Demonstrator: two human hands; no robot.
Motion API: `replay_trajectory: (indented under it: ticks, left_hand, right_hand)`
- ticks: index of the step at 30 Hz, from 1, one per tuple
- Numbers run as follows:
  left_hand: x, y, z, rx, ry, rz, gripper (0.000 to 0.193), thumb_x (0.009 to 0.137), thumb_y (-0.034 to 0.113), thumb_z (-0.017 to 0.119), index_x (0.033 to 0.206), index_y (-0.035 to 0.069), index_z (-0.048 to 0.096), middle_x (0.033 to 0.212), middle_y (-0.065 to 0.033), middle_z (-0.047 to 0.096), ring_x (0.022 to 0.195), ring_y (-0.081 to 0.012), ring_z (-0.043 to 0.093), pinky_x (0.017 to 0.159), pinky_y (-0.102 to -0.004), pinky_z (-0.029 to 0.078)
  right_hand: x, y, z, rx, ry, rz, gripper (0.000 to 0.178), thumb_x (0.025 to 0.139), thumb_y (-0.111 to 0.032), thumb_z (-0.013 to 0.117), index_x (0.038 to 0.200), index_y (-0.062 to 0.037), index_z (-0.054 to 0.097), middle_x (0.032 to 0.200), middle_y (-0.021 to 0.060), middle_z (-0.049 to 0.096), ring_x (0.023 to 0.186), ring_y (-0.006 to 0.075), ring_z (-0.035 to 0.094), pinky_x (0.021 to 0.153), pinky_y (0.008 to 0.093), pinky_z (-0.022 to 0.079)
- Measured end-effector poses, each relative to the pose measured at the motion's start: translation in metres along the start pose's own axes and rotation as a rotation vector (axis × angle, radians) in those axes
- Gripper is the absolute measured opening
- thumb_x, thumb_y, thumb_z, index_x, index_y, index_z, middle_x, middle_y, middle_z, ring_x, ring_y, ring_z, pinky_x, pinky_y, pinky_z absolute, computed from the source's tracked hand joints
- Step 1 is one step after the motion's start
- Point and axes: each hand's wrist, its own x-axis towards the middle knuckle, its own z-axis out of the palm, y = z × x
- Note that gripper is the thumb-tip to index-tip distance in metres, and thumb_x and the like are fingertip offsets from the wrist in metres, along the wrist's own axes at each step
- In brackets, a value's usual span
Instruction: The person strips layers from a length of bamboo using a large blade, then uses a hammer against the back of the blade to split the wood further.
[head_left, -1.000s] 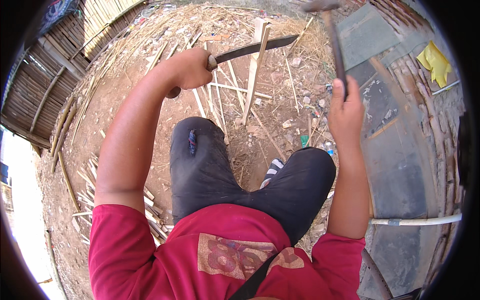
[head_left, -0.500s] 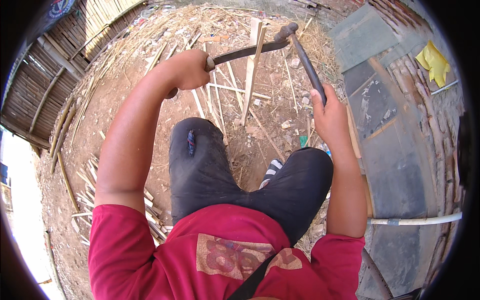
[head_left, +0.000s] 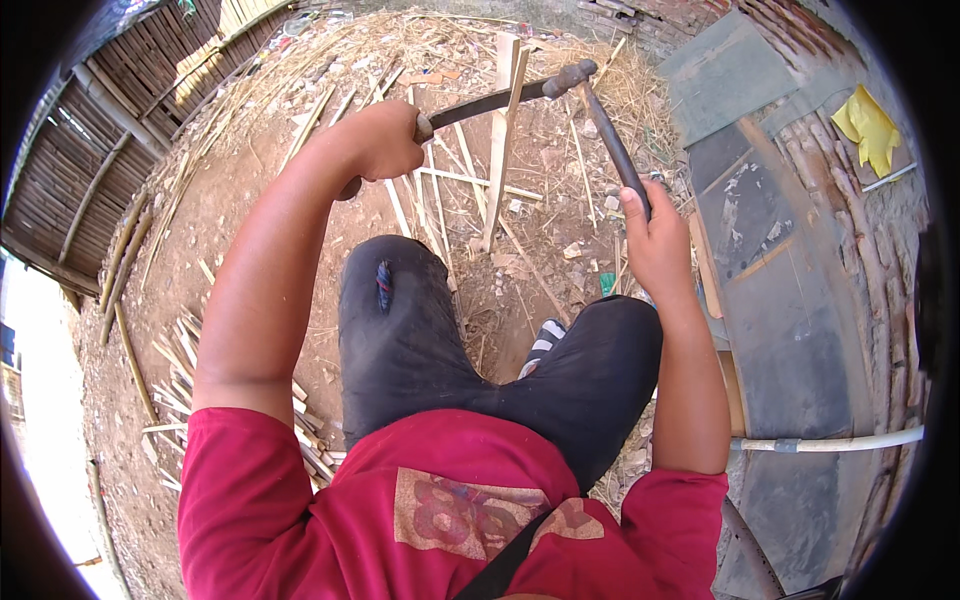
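My left hand [head_left: 388, 142] is closed around the handle of a machete [head_left: 478, 107], its dark blade reaching to the right. The blade sits between two parts of a split piece of wood [head_left: 498, 165], which stands upright, slightly tilted, on the dirt ahead of my knees. In my right hand [head_left: 662, 240] is a hammer [head_left: 612, 145], gripped near the end of its dark handle. The hammer's head overlaps the blade's tip beyond the wood; whether they touch, I cannot tell.
Thin wooden strips [head_left: 430, 195] lie scattered around the upright wood. A pile of cut sticks [head_left: 180, 370] lies on the left, near a bamboo wall [head_left: 75, 180]. Dark sheets [head_left: 790, 330] and stacked poles [head_left: 850, 210] line the right side, with a yellow cloth-like piece [head_left: 868, 128] there.
The hammer's head has come down slightly onto or over the blade's tip. My right hand's fingers look a little looser on the handle. The machete and wood have barely moved.
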Motion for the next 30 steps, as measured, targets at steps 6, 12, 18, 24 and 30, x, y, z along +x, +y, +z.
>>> replay_trajectory:
  ticks: [6, 12, 18, 24, 30]
  left_hand:
    - [-0.003, -0.007, 0.003, 0.012, 0.007, -0.058, 0.033, 0.081, 0.006, 0.058, 0.112, -0.004, 0.065, 0.085, -0.0181, 0.069, 0.084, -0.0316, 0.069, 0.079, -0.0431, 0.054]
    - [-0.003, 0.003, -0.001, -0.029, -0.053, -0.083, 0.032, 0.081, 0.007, 0.058, 0.11, -0.004, 0.065, 0.087, -0.0185, 0.069, 0.083, -0.0333, 0.068, 0.077, -0.0432, 0.054]
    - [0.003, -0.003, 0.008, 0.038, -0.019, -0.048, 0.032, 0.081, 0.009, 0.059, 0.111, -0.002, 0.065, 0.089, -0.0186, 0.071, 0.082, -0.035, 0.069, 0.077, -0.044, 0.053]
    - [0.002, 0.002, 0.008, -0.014, -0.004, -0.007, 0.029, 0.081, 0.008, 0.059, 0.107, -0.002, 0.065, 0.085, -0.0165, 0.069, 0.076, -0.032, 0.067, 0.073, -0.0444, 0.053]
    - [0.0, 0.003, 0.01, 0.011, 0.024, 0.003, 0.024, 0.08, 0.006, 0.056, 0.099, -0.002, 0.069, 0.085, -0.0235, 0.068, 0.081, -0.0375, 0.068, 0.073, -0.0452, 0.053]
  right_hand:
    - [0.019, -0.028, -0.04, 0.338, 0.168, 0.066, 0.043, 0.106, -0.039, 0.053, 0.119, 0.0009, 0.062, 0.067, 0.0062, 0.058, 0.067, 0.0166, 0.061, 0.062, 0.0361, 0.047]
    - [0.022, -0.014, -0.009, 0.196, 0.216, -0.006, 0.044, 0.106, -0.04, 0.053, 0.116, 0.0016, 0.063, 0.07, 0.0059, 0.059, 0.066, 0.0146, 0.058, 0.061, 0.034, 0.045]
    - [0.032, -0.026, -0.044, 0.124, 0.141, 0.05, 0.046, 0.106, -0.041, 0.052, 0.116, 0.0014, 0.064, 0.072, 0.0063, 0.06, 0.066, 0.014, 0.057, 0.063, 0.0341, 0.046]
    - [0.033, -0.026, -0.027, 0.229, 0.326, 0.025, 0.045, 0.106, -0.041, 0.052, 0.119, 0.0005, 0.063, 0.076, 0.0078, 0.061, 0.071, 0.013, 0.058, 0.065, 0.0343, 0.046]
    - [0.031, -0.011, -0.028, 0.006, -0.032, 0.116, 0.043, 0.105, -0.041, 0.053, 0.12, -0.001, 0.063, 0.076, 0.0093, 0.063, 0.07, 0.0171, 0.061, 0.065, 0.035, 0.047]
